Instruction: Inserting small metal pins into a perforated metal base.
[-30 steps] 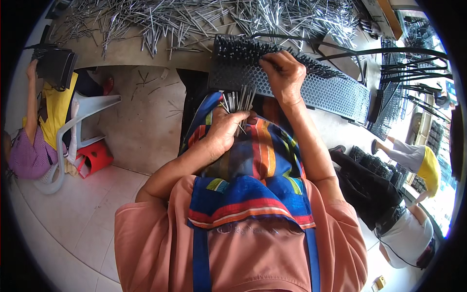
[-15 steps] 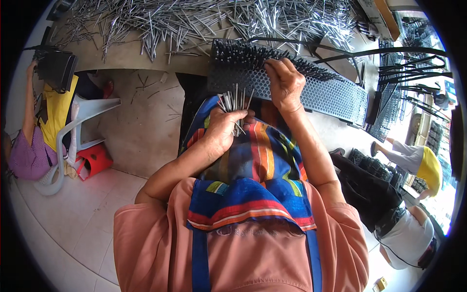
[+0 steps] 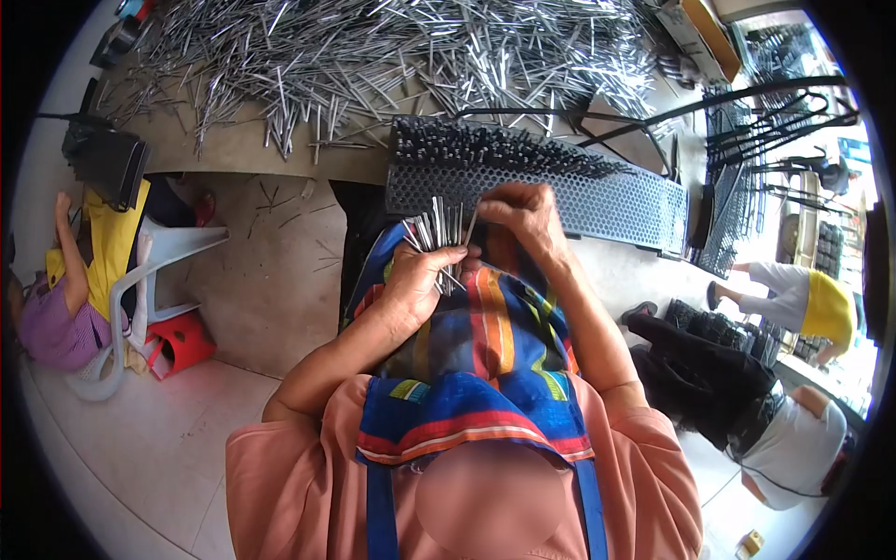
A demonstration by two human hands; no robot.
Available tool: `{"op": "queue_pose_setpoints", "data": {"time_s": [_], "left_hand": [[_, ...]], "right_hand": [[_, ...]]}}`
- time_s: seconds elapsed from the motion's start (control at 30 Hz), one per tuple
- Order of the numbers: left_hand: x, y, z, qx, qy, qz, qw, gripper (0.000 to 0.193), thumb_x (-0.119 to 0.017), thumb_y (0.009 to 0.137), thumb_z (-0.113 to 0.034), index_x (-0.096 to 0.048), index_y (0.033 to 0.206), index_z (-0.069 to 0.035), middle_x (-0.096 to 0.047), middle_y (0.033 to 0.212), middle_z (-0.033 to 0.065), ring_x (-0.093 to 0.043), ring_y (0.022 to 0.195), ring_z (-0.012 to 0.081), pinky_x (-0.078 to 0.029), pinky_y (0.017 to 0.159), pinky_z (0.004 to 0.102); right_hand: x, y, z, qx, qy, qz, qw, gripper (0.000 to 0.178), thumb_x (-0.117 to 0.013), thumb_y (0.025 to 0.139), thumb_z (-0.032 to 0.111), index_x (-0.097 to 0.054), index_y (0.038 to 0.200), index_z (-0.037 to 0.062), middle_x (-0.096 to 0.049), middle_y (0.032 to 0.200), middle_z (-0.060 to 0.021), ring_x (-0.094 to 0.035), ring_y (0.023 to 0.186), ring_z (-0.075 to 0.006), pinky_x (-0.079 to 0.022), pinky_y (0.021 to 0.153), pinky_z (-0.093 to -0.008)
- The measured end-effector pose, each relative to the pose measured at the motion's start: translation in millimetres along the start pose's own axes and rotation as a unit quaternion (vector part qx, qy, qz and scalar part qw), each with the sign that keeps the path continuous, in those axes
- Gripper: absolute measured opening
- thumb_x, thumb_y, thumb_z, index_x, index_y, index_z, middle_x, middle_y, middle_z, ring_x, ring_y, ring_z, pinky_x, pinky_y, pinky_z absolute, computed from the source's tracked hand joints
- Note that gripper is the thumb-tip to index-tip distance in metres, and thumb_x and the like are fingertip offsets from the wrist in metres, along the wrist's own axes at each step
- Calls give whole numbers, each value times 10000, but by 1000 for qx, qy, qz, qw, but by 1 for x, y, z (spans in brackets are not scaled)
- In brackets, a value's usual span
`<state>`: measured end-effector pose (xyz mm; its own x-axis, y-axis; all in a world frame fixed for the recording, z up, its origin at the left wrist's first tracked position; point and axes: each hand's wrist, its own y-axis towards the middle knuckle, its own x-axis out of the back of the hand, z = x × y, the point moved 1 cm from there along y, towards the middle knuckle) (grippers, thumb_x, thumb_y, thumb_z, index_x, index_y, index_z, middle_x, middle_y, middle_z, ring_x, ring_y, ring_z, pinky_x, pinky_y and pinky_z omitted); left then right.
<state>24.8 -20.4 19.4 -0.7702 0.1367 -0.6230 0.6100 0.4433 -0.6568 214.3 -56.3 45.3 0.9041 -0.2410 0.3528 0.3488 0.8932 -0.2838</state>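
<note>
My left hand (image 3: pixel 417 282) is closed around a bundle of thin silvery metal rods (image 3: pixel 435 229), fanned out at their upper ends above my lap. My right hand (image 3: pixel 528 222) is beside it, thumb and fingers pinched at the upper end of a single metal rod (image 3: pixel 470 228) on the bundle's right edge. Just beyond both hands lies a long grey perforated metal panel (image 3: pixel 597 201). Dense rows of dark pins (image 3: pixel 495 151) stand in the holes along its far side. A striped apron (image 3: pixel 504 322) covers my lap under the hands.
Loose metal rods (image 3: pixel 373 70) are heaped over the tabletop (image 3: pixel 233 149) beyond the panel. Curved black bars (image 3: pixel 728 98) reach across at the right. A co-worker (image 3: pixel 70 308) is at left by a pale plastic chair (image 3: pixel 126 280) and a red basket (image 3: pixel 182 343). Other people (image 3: pixel 793 439) are at right.
My right hand has come away from the panel's pins, back toward me and left, to the rods in my left hand. The left hand keeps its bundle. The view has shifted slightly.
</note>
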Motion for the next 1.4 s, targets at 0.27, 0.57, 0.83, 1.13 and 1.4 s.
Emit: {"op": "queue_pose_setpoints", "data": {"time_s": [0.27,0.57,0.83,1.13,1.4], "left_hand": [[-19,-3,7,40,163,104,980,205,-605,815,30,-625,1018,16,-697,803,130,-688,649,221,-558,564,306],[-20,-5,25,-14,89,15,996,262,-588,877,10,-628,1135,-3,-708,942,105,-710,748,220,-594,670,324],[-21,-2,34,-50,170,66,982,176,-662,847,-17,-671,1020,11,-706,905,68,-690,727,165,-564,672,299],[15,-3,32,58,118,-46,990,164,-604,881,-26,-665,1032,-2,-697,851,109,-679,694,198,-567,657,305],[13,-4,29,31,179,48,982,175,-582,842,22,-634,1009,20,-711,848,116,-690,676,192,-548,576,296]], "right_hand": [[-8,-47,-26,-161,302,40,939,74,-711,823,51,-668,771,20,-633,687,-21,-581,626,-81,-470,576,-246],[-7,-63,-42,-143,304,-6,942,66,-716,830,94,-698,873,47,-637,726,11,-587,638,-64,-450,559,-204],[4,-66,-39,-128,244,16,961,63,-662,855,82,-678,820,32,-611,670,11,-512,556,-45,-361,493,-189],[11,-42,-19,50,238,-236,941,54,-657,882,55,-670,860,7,-556,639,43,-442,549,-23,-345,503,-192],[8,8,-20,211,78,-260,939,79,-686,815,-47,-685,873,5,-610,805,21,-489,669,-29,-372,588,-180]]}}
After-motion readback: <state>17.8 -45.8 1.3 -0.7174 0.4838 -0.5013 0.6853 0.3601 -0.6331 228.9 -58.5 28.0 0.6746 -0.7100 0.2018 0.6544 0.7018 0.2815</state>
